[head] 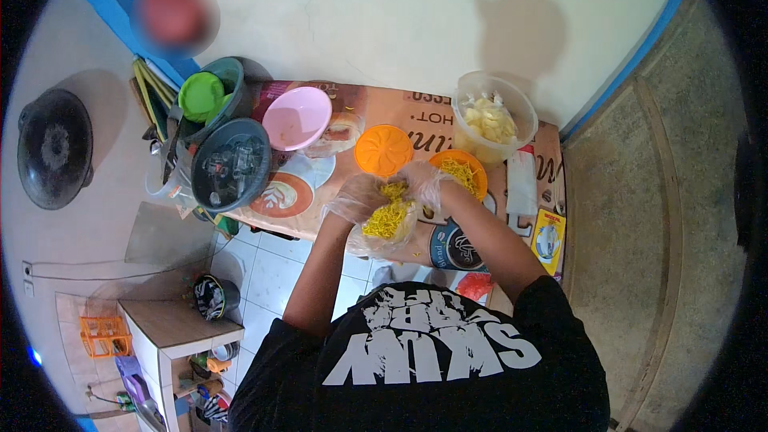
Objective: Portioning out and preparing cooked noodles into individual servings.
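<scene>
A clear plastic bag (387, 222) of thin yellow food strands hangs at the table's front edge. My left hand (361, 195), in a clear plastic glove, grips the bag's upper left side. Also gloved, my right hand (422, 183) has its fingers at the right of the bag's mouth and appears to grip it there; the fingertips are partly hidden. Yellow strands show between both hands. Just right of my right hand, an orange bowl (483, 183) holds more yellow strands. Beyond the bag lies a round orange lid (384, 150) with a petal pattern.
A clear tub (525, 111) of bagged pale food stands at the back right, near a white packet (522, 186) and yellow box (547, 240). To the left are a pink basin (298, 117), a dark basin (258, 186) and green bowls (201, 96). A wall (384, 30) borders the table's back.
</scene>
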